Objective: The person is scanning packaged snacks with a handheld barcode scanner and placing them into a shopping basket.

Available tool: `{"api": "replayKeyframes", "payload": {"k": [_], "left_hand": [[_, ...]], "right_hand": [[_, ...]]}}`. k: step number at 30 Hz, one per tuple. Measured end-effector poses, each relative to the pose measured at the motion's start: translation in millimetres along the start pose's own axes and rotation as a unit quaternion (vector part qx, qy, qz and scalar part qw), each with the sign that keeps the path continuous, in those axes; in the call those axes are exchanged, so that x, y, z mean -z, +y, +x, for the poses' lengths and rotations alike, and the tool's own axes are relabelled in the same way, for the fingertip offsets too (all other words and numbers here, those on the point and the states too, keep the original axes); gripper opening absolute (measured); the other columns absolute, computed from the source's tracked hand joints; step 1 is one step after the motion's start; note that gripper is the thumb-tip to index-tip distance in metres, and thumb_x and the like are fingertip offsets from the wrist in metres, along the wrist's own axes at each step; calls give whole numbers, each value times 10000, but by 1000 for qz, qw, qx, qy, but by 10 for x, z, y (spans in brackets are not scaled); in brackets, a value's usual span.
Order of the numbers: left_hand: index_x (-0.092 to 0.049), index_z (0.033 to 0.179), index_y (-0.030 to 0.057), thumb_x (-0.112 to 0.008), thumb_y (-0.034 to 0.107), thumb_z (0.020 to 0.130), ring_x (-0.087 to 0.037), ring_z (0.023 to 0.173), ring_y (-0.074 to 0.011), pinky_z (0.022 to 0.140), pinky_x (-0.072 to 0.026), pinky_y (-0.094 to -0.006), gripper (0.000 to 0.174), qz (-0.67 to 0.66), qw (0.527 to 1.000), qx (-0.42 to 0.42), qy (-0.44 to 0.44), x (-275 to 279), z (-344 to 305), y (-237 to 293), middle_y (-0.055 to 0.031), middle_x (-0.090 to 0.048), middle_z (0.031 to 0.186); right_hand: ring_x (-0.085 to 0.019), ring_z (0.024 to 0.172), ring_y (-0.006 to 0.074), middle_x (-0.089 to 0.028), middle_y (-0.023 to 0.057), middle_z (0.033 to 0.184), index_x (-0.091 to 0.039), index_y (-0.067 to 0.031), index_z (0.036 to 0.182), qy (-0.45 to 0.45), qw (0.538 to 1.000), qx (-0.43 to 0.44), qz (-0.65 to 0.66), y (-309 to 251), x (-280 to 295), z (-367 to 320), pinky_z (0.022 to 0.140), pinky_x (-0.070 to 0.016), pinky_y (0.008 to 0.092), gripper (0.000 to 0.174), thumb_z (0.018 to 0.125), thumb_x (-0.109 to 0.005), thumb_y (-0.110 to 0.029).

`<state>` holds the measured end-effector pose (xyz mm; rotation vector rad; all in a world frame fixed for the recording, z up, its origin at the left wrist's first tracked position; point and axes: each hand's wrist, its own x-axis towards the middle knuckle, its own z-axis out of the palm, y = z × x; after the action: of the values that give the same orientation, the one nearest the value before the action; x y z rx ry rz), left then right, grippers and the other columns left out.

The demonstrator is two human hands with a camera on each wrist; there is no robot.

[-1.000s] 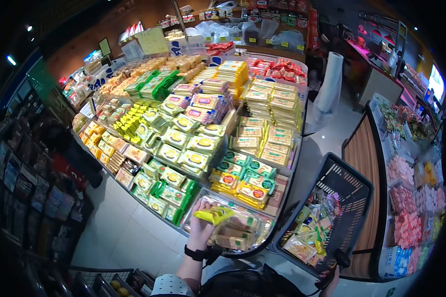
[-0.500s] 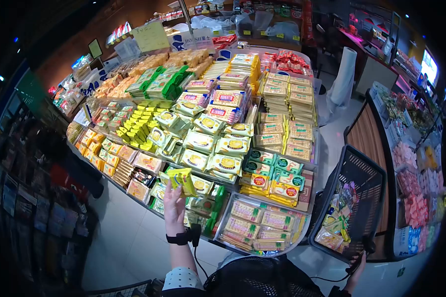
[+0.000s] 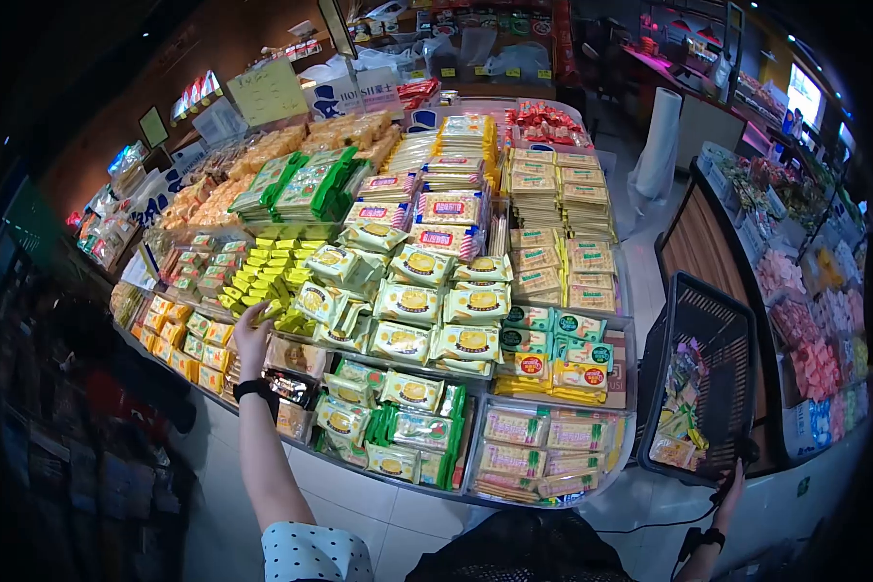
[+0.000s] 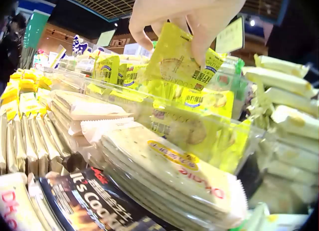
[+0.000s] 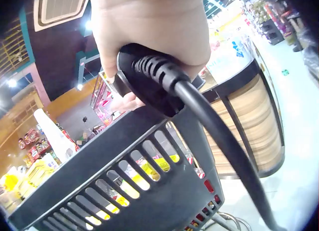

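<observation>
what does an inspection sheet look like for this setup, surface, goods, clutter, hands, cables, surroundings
surface: stepped display with clear dividers, stacked with wrapped snacks
job's things: one yellow packet raised above others like it; black basket beside the display
clutter: mixed packets heaped in the basket
left hand: pinches the yellow packet
right hand: grips the basket's near end
cables: black cable hanging by the right hand
surroundings: wood-sided counter, tiled floor
spills: nothing seen

A black slatted plastic basket [image 3: 723, 339] stands between a clear-rimmed plastic table [image 3: 628, 281], left, and a brown wooden table [image 3: 700, 236], right. On the clear-rimmed one, small yellow plastic packets [image 3: 270, 272] lie left of flat cream plastic packets [image 3: 407, 302].
</observation>
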<state>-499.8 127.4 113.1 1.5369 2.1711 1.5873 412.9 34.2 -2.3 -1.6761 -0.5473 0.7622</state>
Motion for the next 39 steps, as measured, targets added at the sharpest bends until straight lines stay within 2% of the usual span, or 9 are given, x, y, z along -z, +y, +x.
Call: {"api": "replayKeyframes", "payload": {"k": [8,12,16,19,20,27,35,36,39], "left_hand": [[-581,1139,70,-630,12,755,-529,792,-55,666,-452,-208,391,-43,968,120,-217,-269,667,-21,-6,-609,990],[-604,1078,174,-654,77,688,-391,1168,-311,933,-314,-469,405,451,870,-184,-76,-485,641,-117,-83,-434,1298],[-441,1236,80,-682,63,665,-336,1230,-327,992,-284,-435,619,508,849,-144,-1,-647,322,255,-161,-362,1334],[-357,1304,66,-715,74,651,-390,1182,-338,966,-329,-422,745,471,867,-131,91,-687,207,305,-208,-348,1326],[-487,1181,88,-697,158,680,-452,1118,-327,905,-390,-416,548,508,841,-143,121,-732,43,807,-184,-453,1238],[-507,1145,81,-698,151,676,-450,1116,-334,908,-385,-424,511,254,922,-292,33,-2246,-627,2365,-181,-467,1220],[-533,1096,71,-700,141,672,-449,1113,-343,912,-379,-434,462,-93,943,-312,-65,-3733,-2360,4041,-177,-485,1197],[-558,1018,51,-684,118,685,-469,1083,-342,906,-371,-454,363,-47,830,-516,-205,-4000,-2712,4784,-151,-502,1168],[-575,978,23,-633,86,727,-503,1032,-344,876,-407,-396,266,-101,759,-406,-499,-4968,-3542,5399,-183,-517,1135]], "right_hand": [[-441,536,34,-489,-45,669,-557,-125,931,53,999,-1,-8,-198,-200,-104,479,-342,184,269,837,-578,-375],[-457,507,45,-514,-33,649,-574,-114,955,28,999,12,15,-123,-156,173,432,-352,202,296,831,-577,-382],[-493,491,71,-548,-8,624,-558,-95,747,47,999,1,8,-226,-182,277,459,-379,203,291,840,-565,-370],[-503,499,79,-560,5,653,-542,-79,799,48,998,13,34,-239,-176,336,478,-403,207,269,842,-569,-343],[-504,503,78,-559,7,662,-534,-73,818,51,997,20,46,-238,-171,364,483,-410,209,266,842,-571,-336],[-526,548,73,-563,30,750,-512,-44,889,-21,995,-20,97,-260,91,596,493,-424,198,257,847,-566,-292],[-572,612,80,-595,47,824,-502,-23,1055,-133,980,-82,120,-220,327,854,502,-449,200,297,869,-544,-250],[-581,628,83,-598,52,839,-498,-21,1077,-151,976,-98,119,-244,367,881,501,-454,202,308,870,-544,-244],[-610,682,105,-598,59,855,-492,-26,1085,-207,962,-124,129,-265,512,1010,493,-460,206,324,874,-537,-268]]}}
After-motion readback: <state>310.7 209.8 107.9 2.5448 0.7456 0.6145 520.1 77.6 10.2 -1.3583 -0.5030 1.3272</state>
